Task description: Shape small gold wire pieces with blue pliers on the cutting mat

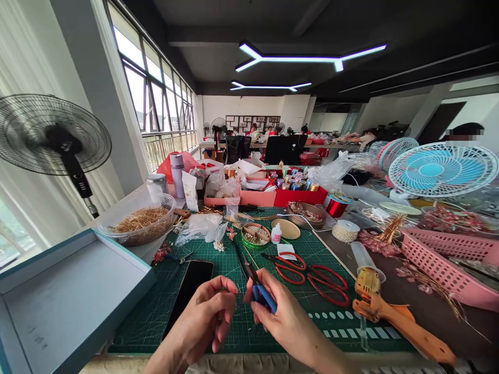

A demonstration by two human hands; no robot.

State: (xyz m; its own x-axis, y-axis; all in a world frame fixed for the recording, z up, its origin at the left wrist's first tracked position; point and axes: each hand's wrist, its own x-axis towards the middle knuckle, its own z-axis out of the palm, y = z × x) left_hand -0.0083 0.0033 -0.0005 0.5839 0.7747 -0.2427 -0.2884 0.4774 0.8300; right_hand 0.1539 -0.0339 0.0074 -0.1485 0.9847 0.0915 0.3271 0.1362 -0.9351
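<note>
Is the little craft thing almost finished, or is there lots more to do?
Probably lots more. Already done: a few small red flower pieces lie on the green cutting mat. In hand: the right hand grips blue-handled pliers, and the left hand pinches something too small to tell. Left over: a round green tin of pearl beads and a clear bowl of gold wire strands look well stocked.

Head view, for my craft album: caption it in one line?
Right hand grips blue-handled pliers beside left hand, over a green cutting mat.
</note>
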